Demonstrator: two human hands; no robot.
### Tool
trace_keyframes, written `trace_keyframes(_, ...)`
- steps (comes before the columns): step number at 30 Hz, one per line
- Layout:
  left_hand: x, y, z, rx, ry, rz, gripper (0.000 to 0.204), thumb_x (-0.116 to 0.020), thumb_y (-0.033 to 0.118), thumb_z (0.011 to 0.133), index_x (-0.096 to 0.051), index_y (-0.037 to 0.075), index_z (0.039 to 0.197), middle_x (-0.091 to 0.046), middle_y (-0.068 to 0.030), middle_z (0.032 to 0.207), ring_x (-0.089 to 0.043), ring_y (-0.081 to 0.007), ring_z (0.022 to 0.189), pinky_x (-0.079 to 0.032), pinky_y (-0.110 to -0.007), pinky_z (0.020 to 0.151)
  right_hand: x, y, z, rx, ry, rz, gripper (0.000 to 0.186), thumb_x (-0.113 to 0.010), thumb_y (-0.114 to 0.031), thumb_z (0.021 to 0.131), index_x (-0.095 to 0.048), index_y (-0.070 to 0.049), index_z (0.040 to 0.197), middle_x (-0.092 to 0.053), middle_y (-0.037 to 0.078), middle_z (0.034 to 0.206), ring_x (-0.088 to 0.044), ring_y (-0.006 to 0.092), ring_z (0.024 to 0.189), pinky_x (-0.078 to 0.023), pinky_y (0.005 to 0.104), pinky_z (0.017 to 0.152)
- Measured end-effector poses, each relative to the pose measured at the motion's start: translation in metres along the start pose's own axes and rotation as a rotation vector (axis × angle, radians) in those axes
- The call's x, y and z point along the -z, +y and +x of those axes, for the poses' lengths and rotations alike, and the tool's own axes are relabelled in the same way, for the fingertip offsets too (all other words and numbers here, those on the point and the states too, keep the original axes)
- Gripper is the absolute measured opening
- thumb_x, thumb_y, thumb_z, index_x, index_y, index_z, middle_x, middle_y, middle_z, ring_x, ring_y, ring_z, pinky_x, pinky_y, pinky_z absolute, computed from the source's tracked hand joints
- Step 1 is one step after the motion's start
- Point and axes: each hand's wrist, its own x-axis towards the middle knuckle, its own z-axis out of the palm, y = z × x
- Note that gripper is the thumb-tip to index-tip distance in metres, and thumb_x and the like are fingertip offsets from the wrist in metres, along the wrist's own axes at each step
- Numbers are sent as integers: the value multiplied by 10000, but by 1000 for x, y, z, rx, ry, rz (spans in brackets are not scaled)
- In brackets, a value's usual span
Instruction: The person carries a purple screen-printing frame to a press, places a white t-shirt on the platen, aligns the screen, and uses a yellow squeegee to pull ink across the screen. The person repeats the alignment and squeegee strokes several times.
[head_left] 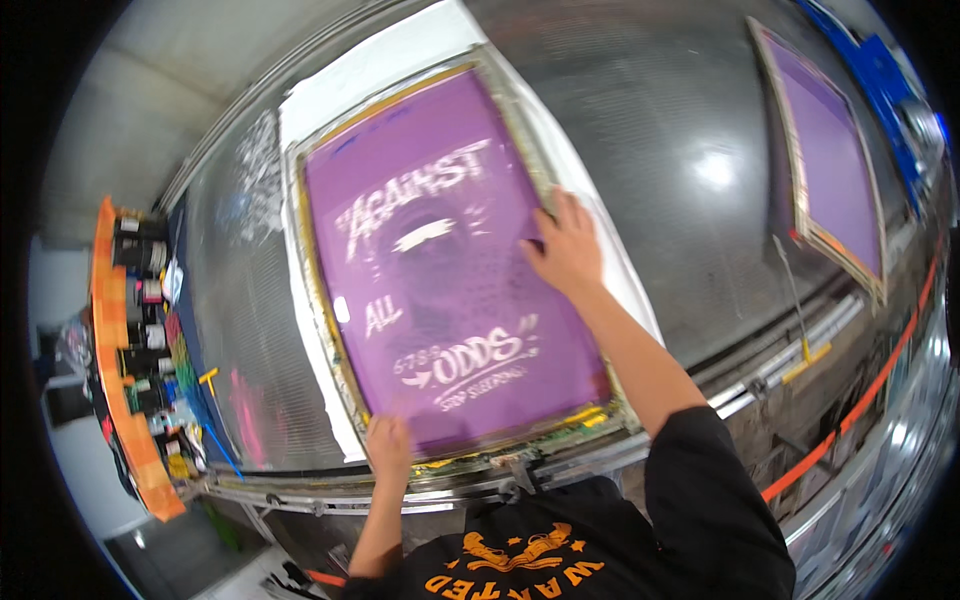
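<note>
A silk screen (465, 240) with purple mesh and pale lettering lies at a slant on a white sheet (365, 55). Its narrow frame is stained with yellow and green. At the frame's near left corner is my left hand (389, 447), slightly blurred, its fingers closed over the edge. My right hand (568, 245) rests on the right side of the frame, with fingers stretched out and the thumb spread towards the mesh. The undersides of both hands are hidden.
Beneath the sheet is a dark print table (640, 130). A second purple screen (828, 155) stands tilted at the right, near a thin rod with a yellow handle (806, 360). An orange shelf (112, 330) holds several dark containers at the left. A metal rail (745, 395) follows the near edge.
</note>
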Motion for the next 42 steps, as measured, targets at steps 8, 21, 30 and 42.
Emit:
trace_keyframes(8,68,-98,-192,543,392,20,534,-753,308,982,-569,-77,1302,-654,-171,1135,-615,-297,1086,-502,-402,959,115,108,-67,-101,237,429,584,-772,-341,902,-610,-23,1365,-590,249,1397,-535,420,1325,-428,513,1121)
trace_keyframes(21,5,-87,-110,603,92,-147,712,-864,467,824,-624,-51,1250,-706,-156,1143,-659,-241,1029,-516,-400,892,256,416,-293,-409,-41,-415,364,-680,-115,881,-670,-72,1243,-693,171,1145,-615,413,1115,-495,526,939)
trace_keyframes(30,81,-56,-109,658,-131,-773,510,-747,325,923,-636,-22,1280,-690,-100,1179,-632,-157,1064,-507,-357,901,306,319,-273,-357,210,74,204,-648,-178,990,-648,26,991,-636,138,808,-594,277,737,-488,404,725)
trace_keyframes(42,125,-23,-99,617,-280,-1310,491,-644,292,1027,-559,-22,1395,-684,-123,1258,-692,-190,1089,-584,-359,897,297,29,-246,-24,-187,311,257,-607,-208,1050,-729,18,1069,-549,26,683,-479,87,626,-409,288,572)
